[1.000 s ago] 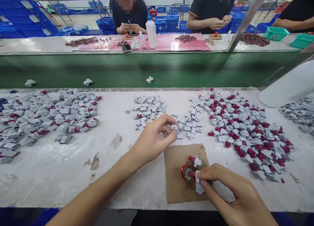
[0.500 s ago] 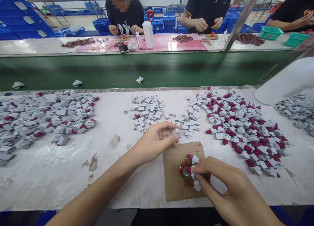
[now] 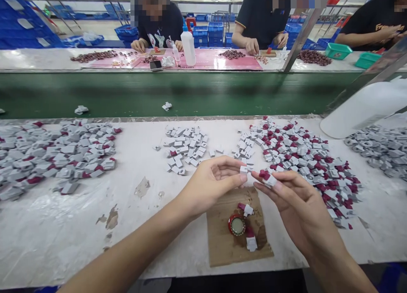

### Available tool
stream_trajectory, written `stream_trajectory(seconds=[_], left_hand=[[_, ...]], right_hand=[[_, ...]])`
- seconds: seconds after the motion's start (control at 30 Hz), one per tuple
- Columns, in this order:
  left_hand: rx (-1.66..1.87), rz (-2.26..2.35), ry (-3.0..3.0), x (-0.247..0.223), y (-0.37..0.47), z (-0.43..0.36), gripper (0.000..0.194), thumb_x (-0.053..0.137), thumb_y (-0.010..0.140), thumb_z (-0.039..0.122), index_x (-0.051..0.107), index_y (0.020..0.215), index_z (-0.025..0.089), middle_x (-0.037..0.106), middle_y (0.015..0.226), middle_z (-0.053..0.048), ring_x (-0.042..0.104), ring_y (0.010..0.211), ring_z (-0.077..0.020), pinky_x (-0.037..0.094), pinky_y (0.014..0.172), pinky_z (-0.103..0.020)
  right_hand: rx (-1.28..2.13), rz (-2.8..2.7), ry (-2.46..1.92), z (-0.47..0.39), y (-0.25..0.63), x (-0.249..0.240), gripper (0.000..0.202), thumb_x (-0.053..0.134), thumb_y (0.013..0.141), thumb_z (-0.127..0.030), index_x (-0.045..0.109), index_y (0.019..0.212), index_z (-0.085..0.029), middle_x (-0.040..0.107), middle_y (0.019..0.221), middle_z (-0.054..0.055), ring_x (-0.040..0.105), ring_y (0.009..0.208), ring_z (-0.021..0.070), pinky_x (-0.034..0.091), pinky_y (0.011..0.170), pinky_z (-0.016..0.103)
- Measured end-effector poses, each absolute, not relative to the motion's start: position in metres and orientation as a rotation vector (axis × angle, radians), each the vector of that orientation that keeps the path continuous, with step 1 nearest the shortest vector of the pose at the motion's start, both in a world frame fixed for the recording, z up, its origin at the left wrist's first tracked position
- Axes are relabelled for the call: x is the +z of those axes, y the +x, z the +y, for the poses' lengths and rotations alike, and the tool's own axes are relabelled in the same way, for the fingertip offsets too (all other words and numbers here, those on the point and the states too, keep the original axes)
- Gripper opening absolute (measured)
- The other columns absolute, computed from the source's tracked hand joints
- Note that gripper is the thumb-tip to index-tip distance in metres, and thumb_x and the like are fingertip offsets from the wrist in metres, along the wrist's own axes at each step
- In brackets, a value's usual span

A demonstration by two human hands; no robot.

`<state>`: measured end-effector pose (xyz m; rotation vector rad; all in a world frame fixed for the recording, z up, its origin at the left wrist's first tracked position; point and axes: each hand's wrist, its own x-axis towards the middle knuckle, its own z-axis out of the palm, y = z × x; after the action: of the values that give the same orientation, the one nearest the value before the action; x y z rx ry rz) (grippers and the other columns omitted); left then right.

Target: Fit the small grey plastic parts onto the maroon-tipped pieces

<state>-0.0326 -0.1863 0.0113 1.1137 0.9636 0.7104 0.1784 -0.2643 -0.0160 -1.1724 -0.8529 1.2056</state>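
Near the frame's centre, the left hand (image 3: 211,182) pinches a grey block (image 3: 244,170); just right of it, the right hand (image 3: 297,206) pinches a grey-and-maroon piece (image 3: 269,179), though whether they touch is hard to tell. At lower centre, a cardboard square (image 3: 219,244) bears a red-rimmed bottle cap (image 3: 237,225) and two similar pieces (image 3: 251,243)

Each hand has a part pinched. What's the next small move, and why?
Probably ease the maroon-tipped part in the right hand toward the grey block in the left hand, checking alignment first. The two are raised close together, the maroon end faces the block, and whether the block has an opening there is too small to tell.
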Motion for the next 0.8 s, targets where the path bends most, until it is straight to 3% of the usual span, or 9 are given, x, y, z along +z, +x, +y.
stream_trajectory(seconds=[0.1,0.2,0.4,0.5,0.8], left_hand=[[0.722,0.9,1.074,0.011,-0.022,-0.186,0.026,0.092,0.084,0.028,0.082,0.107,0.021,0.087,0.102,-0.007,0.084,0.095,-0.0248,0.068,0.1,-0.045],[0.735,0.886,1.051,0.009,-0.017,-0.185,0.025,0.092,0.083,0.025,0.082,0.105,0.02,0.087,0.101,-0.007,0.085,0.099,-0.0252,0.068,0.101,-0.044],[0.726,0.877,1.043,0.005,-0.017,-0.186,0.024,0.093,0.082,0.027,0.081,0.102,0.02,0.088,0.103,-0.008,0.085,0.104,-0.0271,0.067,0.105,-0.048],[0.717,0.888,1.048,0.002,-0.017,-0.185,0.024,0.093,0.083,0.028,0.081,0.102,0.02,0.088,0.102,-0.008,0.085,0.103,-0.0268,0.066,0.105,-0.047],[0.687,0.892,1.291,0.008,-0.018,-0.183,0.013,0.088,0.088,0.027,0.082,0.098,0.023,0.086,0.099,-0.005,0.083,0.091,-0.0244,0.068,0.089,-0.041]], right_hand=[[1.263,-0.742,-1.057,-0.254,0.175,-0.021,0.011,0.091,0.095,-0.04,0.084,0.102,-0.037,0.091,0.111,0.0,0.086,0.118,0.0295,0.065,0.114,0.057],[1.286,-0.745,-1.055,-0.251,0.175,-0.022,0.01,0.091,0.096,-0.039,0.084,0.103,-0.036,0.091,0.109,0.0,0.087,0.111,0.0289,0.067,0.112,0.059],[1.348,-0.685,-1.05,-0.253,0.176,-0.024,0.012,0.095,0.091,-0.037,0.087,0.1,-0.034,0.09,0.11,0.0,0.086,0.107,0.0241,0.071,0.104,0.044],[1.345,-0.695,-1.078,-0.252,0.176,-0.025,0.015,0.097,0.089,-0.039,0.088,0.1,-0.032,0.09,0.109,0.003,0.086,0.102,0.0249,0.071,0.099,0.043],[1.273,-1.026,-1.2,-0.246,0.19,-0.023,0.016,0.096,0.091,-0.044,0.089,0.096,-0.03,0.087,0.097,0.003,0.085,0.094,0.0214,0.07,0.085,0.029]])
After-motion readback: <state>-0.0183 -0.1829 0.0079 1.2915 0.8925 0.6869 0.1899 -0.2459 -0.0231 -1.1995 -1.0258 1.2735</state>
